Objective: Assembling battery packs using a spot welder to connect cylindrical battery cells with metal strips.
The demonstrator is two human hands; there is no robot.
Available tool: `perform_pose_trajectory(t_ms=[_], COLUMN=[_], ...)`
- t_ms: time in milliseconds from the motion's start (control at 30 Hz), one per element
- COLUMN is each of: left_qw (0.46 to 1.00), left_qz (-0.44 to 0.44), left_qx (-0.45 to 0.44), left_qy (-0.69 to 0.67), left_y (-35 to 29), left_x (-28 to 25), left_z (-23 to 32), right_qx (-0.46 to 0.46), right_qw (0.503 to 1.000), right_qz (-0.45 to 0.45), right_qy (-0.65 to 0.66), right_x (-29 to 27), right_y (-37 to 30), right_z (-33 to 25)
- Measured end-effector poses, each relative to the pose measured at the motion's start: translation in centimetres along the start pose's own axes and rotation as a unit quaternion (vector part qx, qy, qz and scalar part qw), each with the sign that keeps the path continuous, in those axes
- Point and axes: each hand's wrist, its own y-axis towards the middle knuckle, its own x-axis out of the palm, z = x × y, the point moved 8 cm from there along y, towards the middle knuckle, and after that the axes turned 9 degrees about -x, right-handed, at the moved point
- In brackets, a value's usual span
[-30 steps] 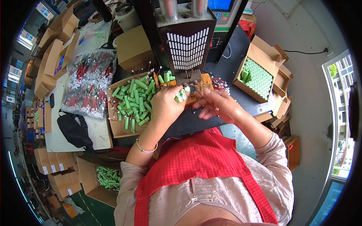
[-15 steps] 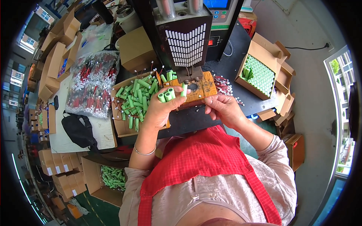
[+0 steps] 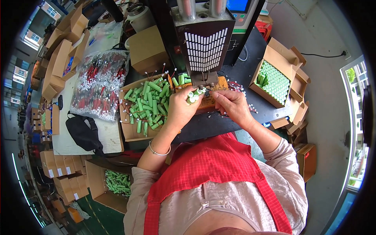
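Observation:
My left hand (image 3: 182, 110) is closed around several green cylindrical battery cells (image 3: 192, 98), their pale ends facing up. One of them sits beneath the electrode tips of a dark spot welder (image 3: 205, 47). Thumb and fingers of my right hand (image 3: 235, 107) are pinched together right beside that cell's end; whatever they hold is too small to make out. Behind both hands a worn orange-brown wooden block (image 3: 223, 82) lies under the welder head, mostly covered by them.
Left of my hands stands an open carton (image 3: 129, 135) heaped with green cells and wires. A carton of upright cells (image 3: 276, 84) is at the right. Bagged red and white wire leads (image 3: 98, 86) and a black pouch (image 3: 83, 133) lie on the left table.
My left hand has raised the cells to the electrode tips and turned them. The right hand has come in beside them, fingers pinched. The whole view has shifted slightly.

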Motion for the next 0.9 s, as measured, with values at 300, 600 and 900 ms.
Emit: perform_pose_trajectory(t_ms=[300, 600, 900], left_qw=[1.000, 0.997, 0.874], left_qz=[0.009, 0.024, 0.059], left_qx=[0.019, -0.076, -0.257], left_qy=[0.022, -0.021, -0.408], left_y=[0.3, 0.0, -2.8], left_x=[0.2, -2.2, -11.0], left_z=[0.6, -2.0, -8.2], right_qx=[0.024, -0.106, -0.195], right_qw=[0.999, 0.987, 0.893], right_qz=[-0.012, 0.090, 0.027], right_qy=[-0.019, -0.076, -0.404], right_x=[0.3, -5.4, -9.1], right_y=[0.7, 1.2, 4.4], right_z=[0.1, -0.8, 4.5])
